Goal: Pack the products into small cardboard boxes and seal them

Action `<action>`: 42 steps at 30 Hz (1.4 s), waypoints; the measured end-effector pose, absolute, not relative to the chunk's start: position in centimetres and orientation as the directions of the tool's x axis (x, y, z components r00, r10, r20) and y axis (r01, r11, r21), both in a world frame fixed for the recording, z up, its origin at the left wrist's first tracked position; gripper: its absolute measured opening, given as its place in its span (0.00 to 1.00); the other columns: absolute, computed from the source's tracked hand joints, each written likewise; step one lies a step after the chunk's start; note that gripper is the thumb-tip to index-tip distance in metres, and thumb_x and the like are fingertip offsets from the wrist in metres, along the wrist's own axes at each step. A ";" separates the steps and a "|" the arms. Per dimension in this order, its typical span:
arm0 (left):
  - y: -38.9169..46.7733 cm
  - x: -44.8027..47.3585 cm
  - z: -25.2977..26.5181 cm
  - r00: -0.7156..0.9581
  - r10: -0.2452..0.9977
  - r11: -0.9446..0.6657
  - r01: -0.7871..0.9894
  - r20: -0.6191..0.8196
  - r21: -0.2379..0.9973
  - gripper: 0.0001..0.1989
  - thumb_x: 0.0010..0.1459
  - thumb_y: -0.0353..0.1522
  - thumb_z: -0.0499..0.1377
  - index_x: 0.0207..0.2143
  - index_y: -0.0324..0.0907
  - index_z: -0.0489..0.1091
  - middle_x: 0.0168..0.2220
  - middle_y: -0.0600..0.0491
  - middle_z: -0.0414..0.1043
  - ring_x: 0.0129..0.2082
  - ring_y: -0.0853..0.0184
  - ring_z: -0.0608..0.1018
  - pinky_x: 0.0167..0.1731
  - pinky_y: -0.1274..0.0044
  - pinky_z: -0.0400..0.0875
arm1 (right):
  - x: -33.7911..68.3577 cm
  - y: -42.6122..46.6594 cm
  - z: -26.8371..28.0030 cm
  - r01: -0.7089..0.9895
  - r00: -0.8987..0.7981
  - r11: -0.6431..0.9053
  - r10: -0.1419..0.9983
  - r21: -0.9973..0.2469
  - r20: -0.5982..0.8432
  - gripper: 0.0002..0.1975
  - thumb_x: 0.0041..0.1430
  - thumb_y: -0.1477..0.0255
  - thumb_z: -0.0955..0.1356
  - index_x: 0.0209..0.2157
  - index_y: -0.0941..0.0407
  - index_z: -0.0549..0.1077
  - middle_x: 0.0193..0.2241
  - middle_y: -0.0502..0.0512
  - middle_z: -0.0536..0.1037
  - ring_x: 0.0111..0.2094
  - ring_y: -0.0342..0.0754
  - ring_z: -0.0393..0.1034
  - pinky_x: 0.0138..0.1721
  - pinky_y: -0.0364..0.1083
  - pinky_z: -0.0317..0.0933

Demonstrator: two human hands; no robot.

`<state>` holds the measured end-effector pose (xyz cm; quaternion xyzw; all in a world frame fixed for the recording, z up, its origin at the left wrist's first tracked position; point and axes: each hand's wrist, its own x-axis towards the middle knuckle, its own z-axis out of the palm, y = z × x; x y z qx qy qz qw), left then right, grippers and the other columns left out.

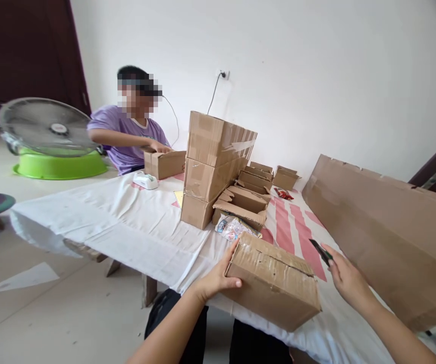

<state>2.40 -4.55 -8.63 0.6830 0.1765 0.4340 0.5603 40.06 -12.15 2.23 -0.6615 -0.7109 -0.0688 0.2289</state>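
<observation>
Forearms [174, 323] of the person reach in from below, the left one rising toward the right, the right one coming from the lower right corner and going up to the left. The left hand [220, 278] is opened wide around the left end of a closed cardboard box [271, 298]: the thumb lies flat on the near long side, and the other fingers go up along the end to the upper corner, so the box is held between them. This box is at the near edge of the surface [127, 217], and a dark slit runs along part of its taped top. Just beyond its right end, the right hand [341, 273] is apart from the box; its fingers are closed around the handle of a knife [321, 253], with the blade pointing up and to the left.

Behind the box lies a printed plastic packet [236, 227]. Farther, a stack of three boxes [203, 174] stands beside several open boxes [241, 205], and a red packet [284, 193] lies near them. At right leans a large cardboard sheet [377, 232]. Across the surface, a co-worker [115, 131] in a purple shirt has one hand at the top of another box [170, 164], near a white object [145, 180].
</observation>
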 end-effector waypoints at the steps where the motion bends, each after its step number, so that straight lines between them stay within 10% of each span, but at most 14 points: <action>1: -4.6 2.5 -8.5 0.557 0.736 -0.293 -0.251 0.386 0.922 0.61 0.41 0.54 0.67 0.69 0.49 0.37 0.71 0.47 0.31 0.69 0.46 0.42 0.65 0.55 0.35 | 38.1 -11.8 4.1 0.963 -0.090 0.192 0.891 -0.190 0.444 0.24 0.68 0.65 0.53 0.61 0.54 0.60 0.56 0.61 0.70 0.55 0.54 0.67 0.54 0.55 0.62; 6: -4.7 2.6 -8.1 0.553 0.739 -0.243 -0.312 0.384 0.918 0.62 0.39 0.52 0.69 0.69 0.48 0.39 0.71 0.45 0.35 0.68 0.45 0.46 0.65 0.56 0.38 | 28.1 -10.3 9.4 0.844 -0.496 0.531 0.826 -0.074 0.268 0.22 0.69 0.70 0.55 0.61 0.49 0.62 0.49 0.58 0.75 0.46 0.51 0.72 0.49 0.50 0.66; 12: -4.9 2.6 -7.5 0.541 0.739 -0.252 -0.332 0.402 0.909 0.60 0.39 0.51 0.70 0.68 0.47 0.41 0.70 0.44 0.39 0.68 0.47 0.47 0.65 0.57 0.41 | 22.9 -7.8 9.6 0.793 -0.609 0.609 0.792 0.006 0.031 0.24 0.66 0.75 0.58 0.62 0.46 0.63 0.41 0.55 0.76 0.40 0.48 0.73 0.43 0.45 0.65; 42: -5.1 2.8 -7.3 0.522 0.766 -0.202 -0.360 0.376 0.911 0.59 0.38 0.51 0.71 0.68 0.47 0.46 0.69 0.44 0.45 0.68 0.46 0.46 0.66 0.57 0.39 | 27.1 -12.0 9.9 0.809 -0.506 0.506 0.858 0.299 -0.085 0.31 0.58 0.83 0.59 0.59 0.42 0.66 0.34 0.54 0.75 0.28 0.45 0.69 0.28 0.43 0.56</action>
